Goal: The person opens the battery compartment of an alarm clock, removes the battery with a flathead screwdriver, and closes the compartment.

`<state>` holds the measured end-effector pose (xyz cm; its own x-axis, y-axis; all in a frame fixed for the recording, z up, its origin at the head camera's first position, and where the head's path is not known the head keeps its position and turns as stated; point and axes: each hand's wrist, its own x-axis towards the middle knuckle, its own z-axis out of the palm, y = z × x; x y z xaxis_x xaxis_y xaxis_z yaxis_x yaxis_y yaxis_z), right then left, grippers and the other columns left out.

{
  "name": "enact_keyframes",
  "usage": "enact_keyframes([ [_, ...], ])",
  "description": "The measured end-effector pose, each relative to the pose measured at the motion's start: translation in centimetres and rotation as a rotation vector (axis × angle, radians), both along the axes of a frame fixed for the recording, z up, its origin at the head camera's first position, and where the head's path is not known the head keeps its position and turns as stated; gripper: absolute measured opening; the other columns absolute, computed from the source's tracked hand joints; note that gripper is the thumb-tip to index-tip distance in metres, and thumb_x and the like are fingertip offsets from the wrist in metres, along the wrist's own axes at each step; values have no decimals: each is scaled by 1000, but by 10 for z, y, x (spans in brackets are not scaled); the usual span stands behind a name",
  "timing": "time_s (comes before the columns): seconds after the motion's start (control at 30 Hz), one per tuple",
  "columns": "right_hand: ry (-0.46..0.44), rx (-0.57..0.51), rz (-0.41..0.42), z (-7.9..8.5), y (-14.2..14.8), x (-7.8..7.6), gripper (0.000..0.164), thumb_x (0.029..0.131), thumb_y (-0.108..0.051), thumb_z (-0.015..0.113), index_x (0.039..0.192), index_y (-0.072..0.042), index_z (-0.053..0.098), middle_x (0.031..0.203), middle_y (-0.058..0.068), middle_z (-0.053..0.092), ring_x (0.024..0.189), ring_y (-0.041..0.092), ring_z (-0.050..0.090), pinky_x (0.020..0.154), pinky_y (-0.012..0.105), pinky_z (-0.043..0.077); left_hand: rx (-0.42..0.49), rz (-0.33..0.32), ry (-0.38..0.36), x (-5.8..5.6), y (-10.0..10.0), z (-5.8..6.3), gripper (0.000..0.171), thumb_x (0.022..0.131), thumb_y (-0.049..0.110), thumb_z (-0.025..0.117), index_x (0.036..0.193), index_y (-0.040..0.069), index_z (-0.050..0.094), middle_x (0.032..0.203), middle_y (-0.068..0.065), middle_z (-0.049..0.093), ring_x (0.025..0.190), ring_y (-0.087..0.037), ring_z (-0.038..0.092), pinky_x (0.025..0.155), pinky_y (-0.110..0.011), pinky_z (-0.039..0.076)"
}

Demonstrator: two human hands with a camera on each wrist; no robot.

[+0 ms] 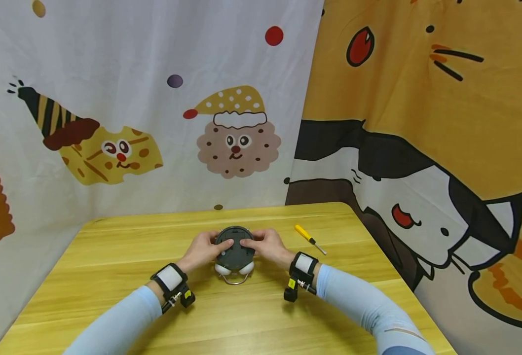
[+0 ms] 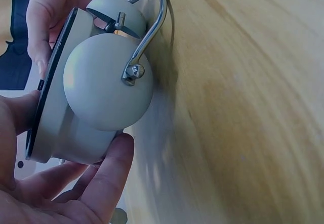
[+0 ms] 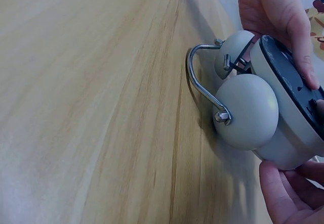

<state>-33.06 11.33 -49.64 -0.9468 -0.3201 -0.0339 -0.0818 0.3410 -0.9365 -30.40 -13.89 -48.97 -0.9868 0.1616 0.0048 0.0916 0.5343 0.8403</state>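
Observation:
A white twin-bell alarm clock (image 1: pixel 236 256) lies face down on the table, its black back turned up and its bells and metal handle toward me. My left hand (image 1: pixel 203 250) grips its left side, the thumb pressed on the back cover and the fingers under the rim. On the opposite side my right hand (image 1: pixel 269 246) holds it the same way, thumb on the back. Both wrist views show the round bells (image 2: pixel 109 82) and the curved handle (image 3: pixel 195 75) close to the wood. The clock's face is hidden.
To the right of the clock a yellow-handled screwdriver (image 1: pixel 310 239) lies on the wooden table (image 1: pixel 123 246). Cartoon-printed cloth (image 1: pixel 154 98) hangs behind the table's far edge and along its right side.

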Motion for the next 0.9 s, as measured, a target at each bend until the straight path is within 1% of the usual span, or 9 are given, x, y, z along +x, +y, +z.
enact_keyframes([
  [0.13,-20,13,-17,0,-1,-1,44,100,-41,86,131,-9,84,119,12,86,86,12,80,85,40,70,-12,3,-13,-1,1,0,49,108,43,76,134,1,76,111,-12,83,86,-16,74,72,-28,58],
  [0.3,-40,11,-45,-2,-2,-2,44,99,-43,87,129,-10,85,117,11,86,83,11,78,83,38,69,-8,-9,-28,-1,2,0,50,109,44,75,133,0,77,106,-12,83,84,-16,72,71,-28,56],
  [0.5,-48,16,-69,-8,-4,-2,45,99,-41,87,129,-7,84,120,14,85,83,11,79,79,33,68,30,-11,-78,1,3,-2,46,110,44,73,123,0,80,99,-11,81,78,-15,72,67,-29,58],
  [0.57,-53,22,-78,-8,-5,-2,47,99,-41,87,130,-7,84,121,14,85,82,12,79,78,32,68,29,-5,-95,1,3,-2,46,110,44,73,120,0,80,97,-10,81,78,-15,72,67,-29,58],
  [0.77,-55,46,-104,-7,-6,-2,50,98,-43,87,131,-5,83,122,16,84,80,14,80,78,32,67,24,5,-120,1,4,0,48,110,47,71,118,0,80,98,-11,81,79,-16,73,69,-31,60],
  [0.9,-58,47,-113,-8,-6,-1,53,98,-42,88,134,-3,81,129,20,82,80,14,80,77,31,67,6,15,-136,0,3,0,46,110,47,71,109,1,79,94,-10,78,75,-16,72,69,-34,62],
])
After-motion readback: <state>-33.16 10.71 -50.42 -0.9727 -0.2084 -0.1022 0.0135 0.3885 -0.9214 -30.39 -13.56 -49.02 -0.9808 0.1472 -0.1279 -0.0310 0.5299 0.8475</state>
